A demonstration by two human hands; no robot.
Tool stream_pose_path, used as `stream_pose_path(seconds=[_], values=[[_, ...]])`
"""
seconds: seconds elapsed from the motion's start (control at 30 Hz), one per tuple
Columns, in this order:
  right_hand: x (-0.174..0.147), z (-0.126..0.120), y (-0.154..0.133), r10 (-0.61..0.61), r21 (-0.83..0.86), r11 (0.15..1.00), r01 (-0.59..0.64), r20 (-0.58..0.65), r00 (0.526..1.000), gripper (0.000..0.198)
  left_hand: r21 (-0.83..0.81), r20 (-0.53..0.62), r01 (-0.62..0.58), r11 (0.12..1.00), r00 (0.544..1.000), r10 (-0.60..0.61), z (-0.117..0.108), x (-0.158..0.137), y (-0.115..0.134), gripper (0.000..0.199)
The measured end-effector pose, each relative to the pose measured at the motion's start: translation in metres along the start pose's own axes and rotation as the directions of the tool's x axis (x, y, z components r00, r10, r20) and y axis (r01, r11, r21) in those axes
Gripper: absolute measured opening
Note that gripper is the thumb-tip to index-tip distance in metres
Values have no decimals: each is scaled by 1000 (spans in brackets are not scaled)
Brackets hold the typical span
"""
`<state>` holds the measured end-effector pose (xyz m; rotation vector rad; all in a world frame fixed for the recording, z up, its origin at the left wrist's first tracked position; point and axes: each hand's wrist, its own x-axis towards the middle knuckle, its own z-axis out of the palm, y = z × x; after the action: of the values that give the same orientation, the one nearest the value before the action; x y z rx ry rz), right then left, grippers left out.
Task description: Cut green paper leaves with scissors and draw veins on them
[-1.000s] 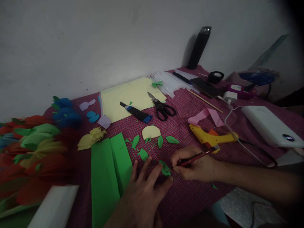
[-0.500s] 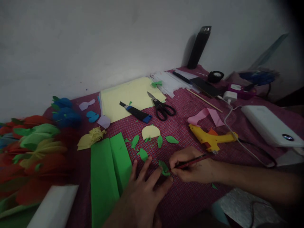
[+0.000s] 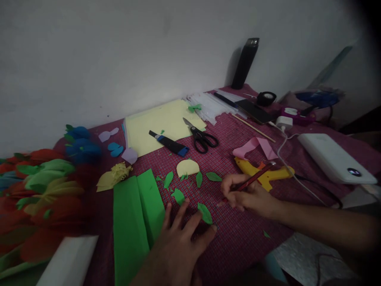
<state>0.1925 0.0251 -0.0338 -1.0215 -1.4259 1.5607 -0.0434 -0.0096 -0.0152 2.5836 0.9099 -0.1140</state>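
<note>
A dark red pencil [image 3: 249, 179] is pinched in my right hand [image 3: 242, 194], its tip low over the checked cloth, apart from the paper leaf [image 3: 205, 213]. That green leaf lies by the fingers of my left hand [image 3: 184, 242], which rests palm down with fingers spread. Just beyond the left fingertips lies another green leaf cutout [image 3: 178, 196]. Several more small green leaves lie farther up, around a pale yellow half-round paper piece [image 3: 187, 168]. Folded green paper sheets [image 3: 131, 222] lie left of my left hand.
Scissors [image 3: 201, 137] and a utility knife [image 3: 169, 143] lie partly on pale yellow sheets [image 3: 157, 121]. A yellow glue gun [image 3: 276, 174] and pink ribbon [image 3: 253, 147] are beyond my right hand, near a white power bank [image 3: 330, 155]. Colourful paper flowers [image 3: 50, 186] crowd the left.
My right hand has lifted off the leaf and moved slightly right and up with the pencil. The leaf now shows whole. My left hand stays nearly in place.
</note>
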Motion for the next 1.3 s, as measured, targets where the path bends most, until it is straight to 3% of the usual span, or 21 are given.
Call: stream_pose_path(seconds=[0.1, 0.2, 0.33, 0.4, 0.47, 0.53, 0.6, 0.63, 0.77, 0.87, 1.03, 1.17, 1.3], values=[[3, -1, 3, -60, 117, 991, 69, -78, 995, 14, -10, 22, -34, 999, 999, 34, -4, -4, 1, 70], [5, 3, -1, -123, 51, 991, 125, -42, 992, 21, 18, -15, -100, 995, 995, 101, -12, -9, 5, 66], [4, 4, -5, -207, -169, 964, 206, 17, 978, 23, 17, -263, -133, 991, 956, 133, -26, -18, 7, 49], [2, 2, -5, -265, -288, 924, 253, -1, 964, 21, 28, -447, -65, 997, 892, 71, -31, -21, 2, 36], [1, 0, -5, -334, -399, 870, 289, -45, 942, 19, 52, -618, 52, 997, 786, -9, -31, -22, -6, 30], [-1, -1, -6, -400, -498, 811, 306, -90, 912, 15, 28, -717, 173, 984, 689, -101, -28, -20, -15, 27], [-3, 1, -9, -432, -568, 767, 300, -111, 895, 14, -24, -729, 203, 979, 666, -156, -24, -16, -21, 27], [-4, 2, -12, -435, -589, 753, 292, -112, 893, 15, -58, -712, 207, 977, 677, -186, -23, -14, -22, 27], [-10, 7, -22, -394, -621, 741, 256, -92, 915, 17, -177, -693, 227, 958, 662, -285, -21, -10, -25, 24], [-16, 10, -22, -375, -677, 685, 269, -11, 927, 13, -229, -713, 237, 944, 620, -329, -20, -10, -30, 21], [-32, 28, -14, -261, -799, 545, 254, 125, 957, 6, -283, -712, 243, 928, 596, -373, -16, -9, -37, 18], [-37, 52, -16, -233, -884, 441, 155, 54, 971, 14, -300, -725, 257, 919, 564, -395, -15, -8, -38, 18], [-30, 67, -12, -237, -892, 437, 115, 9, 971, 20, -311, -731, 263, 913, 548, -406, -13, -9, -41, 19]])
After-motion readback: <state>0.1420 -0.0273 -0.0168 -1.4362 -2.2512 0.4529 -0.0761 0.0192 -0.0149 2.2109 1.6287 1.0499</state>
